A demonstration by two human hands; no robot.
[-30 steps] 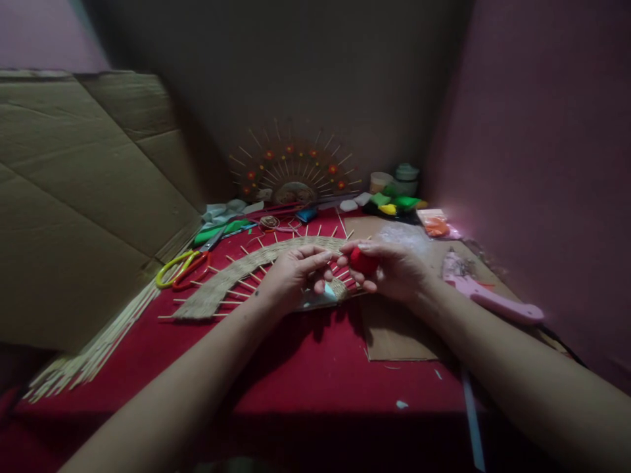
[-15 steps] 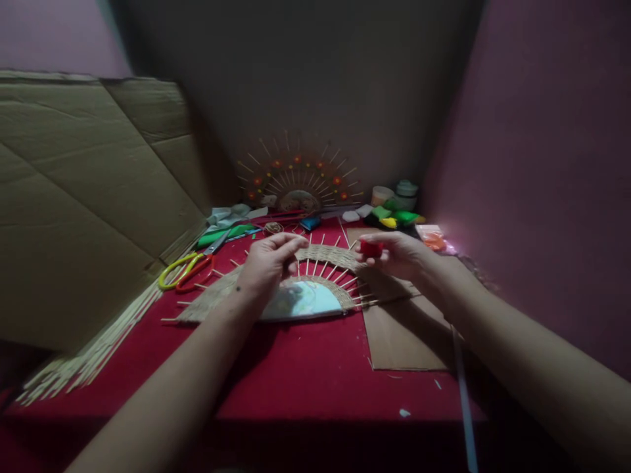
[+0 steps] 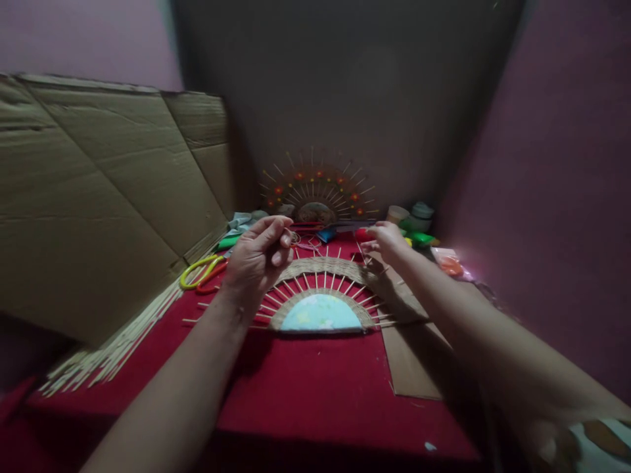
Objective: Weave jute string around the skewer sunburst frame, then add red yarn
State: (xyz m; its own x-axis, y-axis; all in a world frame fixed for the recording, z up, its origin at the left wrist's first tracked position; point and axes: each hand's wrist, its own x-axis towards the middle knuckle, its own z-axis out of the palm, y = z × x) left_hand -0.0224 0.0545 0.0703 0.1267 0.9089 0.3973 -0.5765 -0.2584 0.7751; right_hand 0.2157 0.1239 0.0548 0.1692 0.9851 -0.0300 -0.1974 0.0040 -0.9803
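Red and rounded, a small lump [image 3: 362, 234] is gripped by the right hand [image 3: 387, 240] near a half-round, blue-centred woven fan [image 3: 320, 311] on the red tabletop [image 3: 310, 394]; the left hand [image 3: 260, 251] is closed, fingers pinched, contents indiscernible.

A cardboard sheet [image 3: 113, 203] stands at the left, with a bundle of pale sticks [image 3: 121, 345] beside it and yellow-and-red scissors [image 3: 199, 286] near their far end — while at the back an orange-flowered fan [image 3: 316, 211] stands before the dark wall [image 3: 355, 85], a cup [image 3: 397, 213] and jar [image 3: 422, 211] to its right.
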